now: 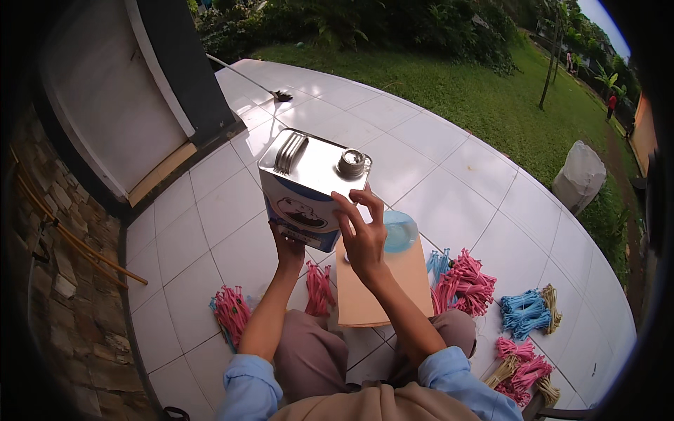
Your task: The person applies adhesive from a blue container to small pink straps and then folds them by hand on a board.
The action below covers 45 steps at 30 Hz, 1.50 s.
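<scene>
A rectangular metal can (309,189) is held up in front of me, tilted so that its silver top shows. On that top are a wire-like ridged handle (290,153) and a round metal spout (351,163). My left hand (286,242) grips the can low on its near left side, its fingers partly hidden beneath. My right hand (361,228) is against the can's right front edge below the spout, fingers bent and somewhat apart. Under it lies a brown cardboard panel (386,288) with a translucent blue bowl (400,231) on its far end.
Bundles of pink cords (467,281) lie around me on the white tiles, with blue bundles (525,312) and beige bundles (552,309) at right. A mop (281,95) lies farther off. A stone wall (70,295) bounds the left; a white sack (580,175) stands on the grass.
</scene>
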Motion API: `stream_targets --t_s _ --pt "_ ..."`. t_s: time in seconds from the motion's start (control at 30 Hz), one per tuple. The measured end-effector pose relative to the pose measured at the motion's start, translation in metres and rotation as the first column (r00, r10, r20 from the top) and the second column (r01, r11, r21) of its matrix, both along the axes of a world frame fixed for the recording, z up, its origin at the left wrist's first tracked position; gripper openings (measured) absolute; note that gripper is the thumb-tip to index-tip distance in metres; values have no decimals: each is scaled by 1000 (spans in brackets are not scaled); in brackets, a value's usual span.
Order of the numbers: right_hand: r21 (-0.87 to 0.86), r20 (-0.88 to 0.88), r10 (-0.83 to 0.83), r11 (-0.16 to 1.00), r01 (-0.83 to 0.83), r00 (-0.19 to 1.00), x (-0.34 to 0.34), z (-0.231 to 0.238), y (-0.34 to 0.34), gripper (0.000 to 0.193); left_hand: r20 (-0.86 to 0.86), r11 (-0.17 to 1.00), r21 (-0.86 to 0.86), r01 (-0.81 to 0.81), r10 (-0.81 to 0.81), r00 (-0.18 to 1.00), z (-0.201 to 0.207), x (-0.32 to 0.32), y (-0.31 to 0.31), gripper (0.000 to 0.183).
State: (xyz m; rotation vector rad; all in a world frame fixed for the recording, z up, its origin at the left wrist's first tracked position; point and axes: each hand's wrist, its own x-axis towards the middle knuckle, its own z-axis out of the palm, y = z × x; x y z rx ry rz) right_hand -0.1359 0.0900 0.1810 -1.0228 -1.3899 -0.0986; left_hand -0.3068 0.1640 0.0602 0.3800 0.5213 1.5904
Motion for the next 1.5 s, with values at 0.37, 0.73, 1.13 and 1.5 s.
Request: stream_targets --t_s 0.37,0.73,1.13,1.5 --pt "6 -161 246 969 -248 956 10 24 2 108 277 980 90 176 -194 941 -2 16 4 87" --pt "-104 -421 618 694 -712 664 -67 21 59 124 186 984 157 89 -118 976 -4 -48 1 82" --pt "-498 -216 711 510 -701 670 -163 -137 141 121 -668 926 48 -375 309 677 -53 -168 -7 68" --pt "-678 -192 856 237 -696 479 -174 -212 185 125 -568 842 96 -530 484 666 -141 -174 -4 56"
